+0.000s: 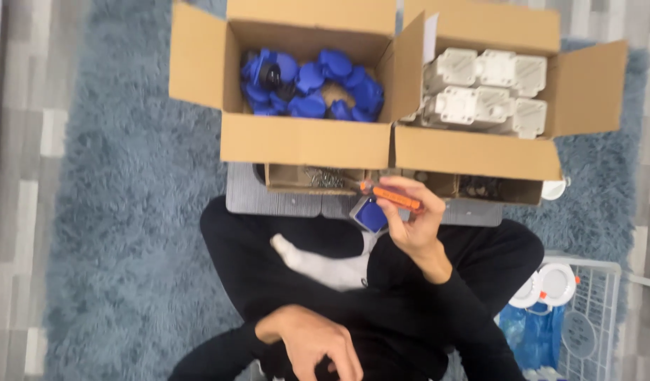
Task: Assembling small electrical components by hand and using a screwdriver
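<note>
Right hand: raised in front of the person, fingers closed around an orange screwdriver. The tool's long axis runs left to right with a slight downward slope to the right; its left end points toward a blue part lying just beside and below the hand, on the near edge of the grey board.

Left hand: low and near, resting against the black-clothed lap, fingers curled; whether anything is held in it cannot be told. It is well apart from the blue part, so the right hand is the nearer.

Beyond the hands: a shallow tray of small metal hardware, then two open cardboard boxes on the blue rug, the left box holding blue parts, the right box holding white housings. A white wire basket stands at the near right.
</note>
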